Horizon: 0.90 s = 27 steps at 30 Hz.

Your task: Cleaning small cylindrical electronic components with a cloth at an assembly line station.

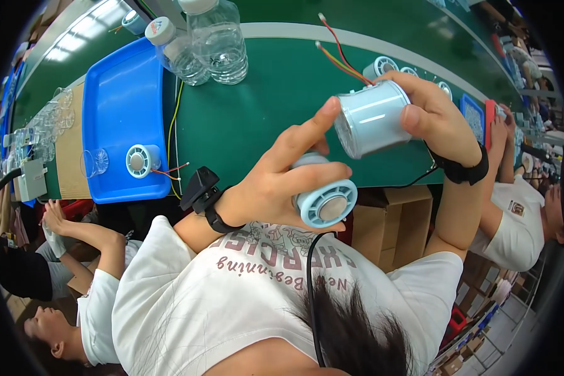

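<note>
My left hand [272,172] is closed round a light-blue round motor unit [327,204] with a vented end and a silver disc in its middle. Its index finger stretches up to the rim of a pale-blue cylinder [379,118]. That cylinder, glossy and see-through at its edge, is gripped by my right hand [445,116], thumb in front and fingers over the top. Red and yellow wires [341,61] with small white plugs rise behind the cylinder; where they are fixed is hidden. Both parts are held above the green table [250,119].
A blue tray [122,88] at left bears another motor unit [142,161] and a clear cup [94,163]. Water bottles [222,50] stand beyond it. More motor units [382,66] sit at far right. Co-workers sit on both sides. An open cardboard box [388,225] is below the table edge.
</note>
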Available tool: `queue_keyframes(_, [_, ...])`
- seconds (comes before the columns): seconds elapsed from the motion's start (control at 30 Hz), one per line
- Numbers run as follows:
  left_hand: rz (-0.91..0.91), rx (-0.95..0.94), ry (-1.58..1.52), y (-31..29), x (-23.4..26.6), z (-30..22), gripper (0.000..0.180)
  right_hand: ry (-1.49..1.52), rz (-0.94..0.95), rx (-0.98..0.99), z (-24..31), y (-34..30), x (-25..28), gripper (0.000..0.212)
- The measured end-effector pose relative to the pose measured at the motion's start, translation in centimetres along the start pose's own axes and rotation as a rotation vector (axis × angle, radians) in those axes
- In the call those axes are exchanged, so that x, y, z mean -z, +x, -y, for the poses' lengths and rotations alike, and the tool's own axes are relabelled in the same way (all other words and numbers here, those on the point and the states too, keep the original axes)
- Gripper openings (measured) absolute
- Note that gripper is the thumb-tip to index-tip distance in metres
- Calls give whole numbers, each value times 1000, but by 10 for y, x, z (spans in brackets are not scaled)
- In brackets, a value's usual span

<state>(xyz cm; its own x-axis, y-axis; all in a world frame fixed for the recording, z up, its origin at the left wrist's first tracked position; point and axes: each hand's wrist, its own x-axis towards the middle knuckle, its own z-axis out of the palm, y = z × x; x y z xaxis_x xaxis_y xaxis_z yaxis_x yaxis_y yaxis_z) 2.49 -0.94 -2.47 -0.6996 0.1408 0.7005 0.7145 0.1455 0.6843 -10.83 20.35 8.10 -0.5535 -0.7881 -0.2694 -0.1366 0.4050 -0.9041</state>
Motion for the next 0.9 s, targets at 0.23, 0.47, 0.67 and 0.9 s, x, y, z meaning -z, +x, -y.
queue_keyframes(0.23, [-32,-9,-169,-2,-10,-4,57,137,-129,-302,21,-13,-32,71])
queue_keyframes(0.47, [-23,126,-239,-2,-1,-5,68,116,-126,-474,19,-5,-15,69])
queue_keyframes(0.67, [-47,126,-141,-12,10,4,72,-873,-607,-228,-23,31,79,78])
queue_keyframes(0.9, [-92,156,-42,-27,23,2,75,-1113,-584,-444,-127,56,164,70])
